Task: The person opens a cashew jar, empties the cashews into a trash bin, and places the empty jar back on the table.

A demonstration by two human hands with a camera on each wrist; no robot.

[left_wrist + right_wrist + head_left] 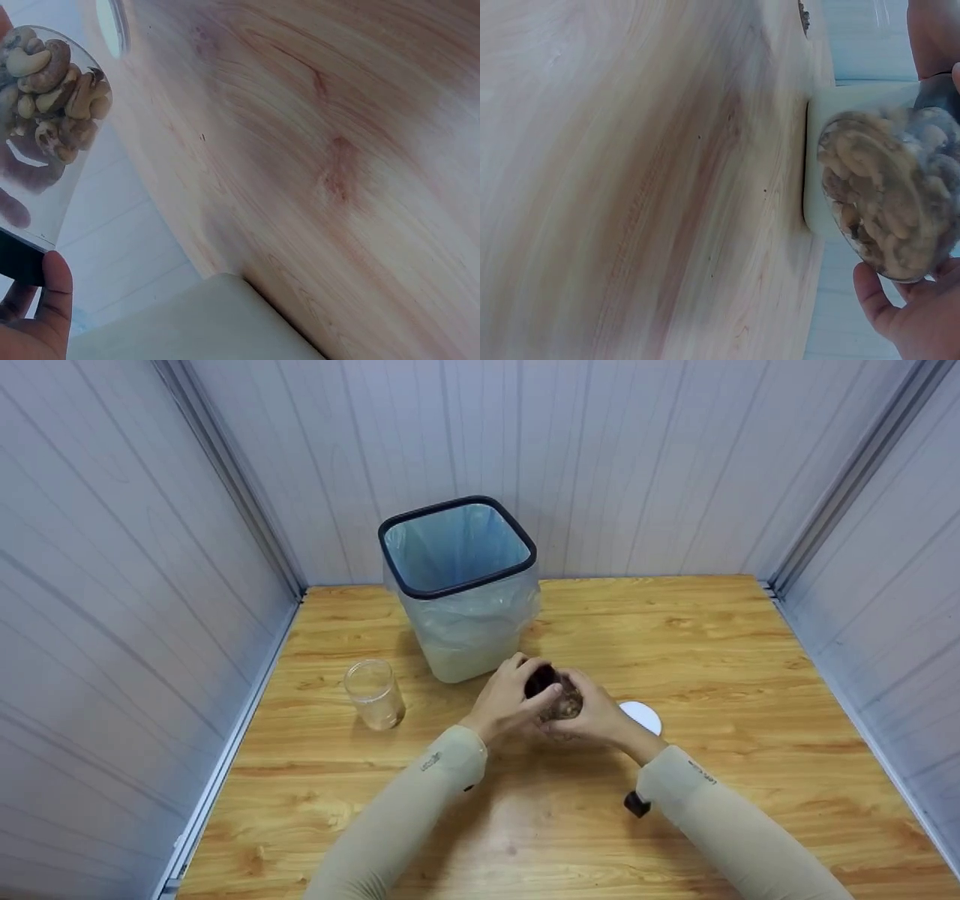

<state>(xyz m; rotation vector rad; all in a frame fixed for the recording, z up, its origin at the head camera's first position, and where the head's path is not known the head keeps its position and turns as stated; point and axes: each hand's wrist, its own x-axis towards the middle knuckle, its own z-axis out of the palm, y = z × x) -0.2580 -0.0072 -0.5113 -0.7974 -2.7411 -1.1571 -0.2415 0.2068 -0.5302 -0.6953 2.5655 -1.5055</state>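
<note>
A clear jar of cashews [568, 705] is held tilted above the table, in front of the bin. Its black lid [538, 681] is on the jar's left end. My left hand [504, 701] grips this lid, thumb and fingers on its rim, as the left wrist view shows around the lid [21, 259]. My right hand [596, 714] holds the jar's body from the right. In the right wrist view the nuts show through the jar's rounded bottom [885, 195]. Part of the jar is hidden behind my fingers.
A bin [469, 641] with a dark rim and a clear liner stands at the back. An uncovered clear glass jar [379, 705] is left of it. A flat white disc, like a lid [645, 718], lies beside my right wrist. Panelled walls enclose the wooden table [720, 660].
</note>
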